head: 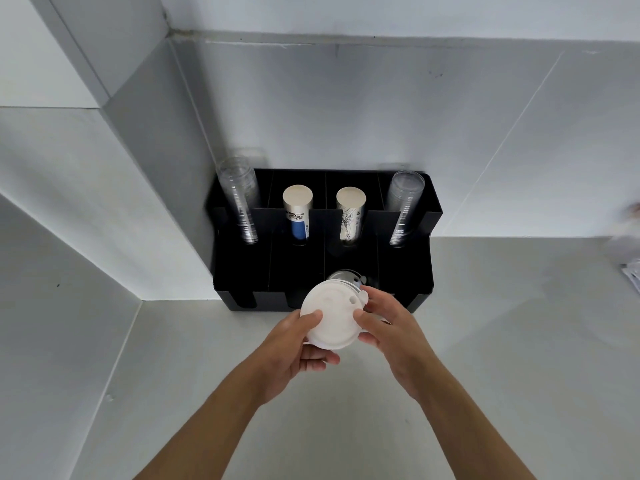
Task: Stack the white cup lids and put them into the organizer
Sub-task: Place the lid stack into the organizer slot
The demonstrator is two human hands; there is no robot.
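White walls and a pale tabletop (pixel 485 341) sit around the black organizer (pixel 405 271), and just in front of it the left hand (pixel 294 348) and right hand (pixel 391 327) pinch the edges of the white cup lids (pixel 330 318), which look light, thin, bendy and slippery.

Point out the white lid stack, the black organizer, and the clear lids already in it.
white lid stack (pixel 330 315), head view, top face of the top lid.
black organizer (pixel 405 271), head view, right front compartment floor.
clear lids (pixel 341 275), head view, exposed upper rim behind the stack.
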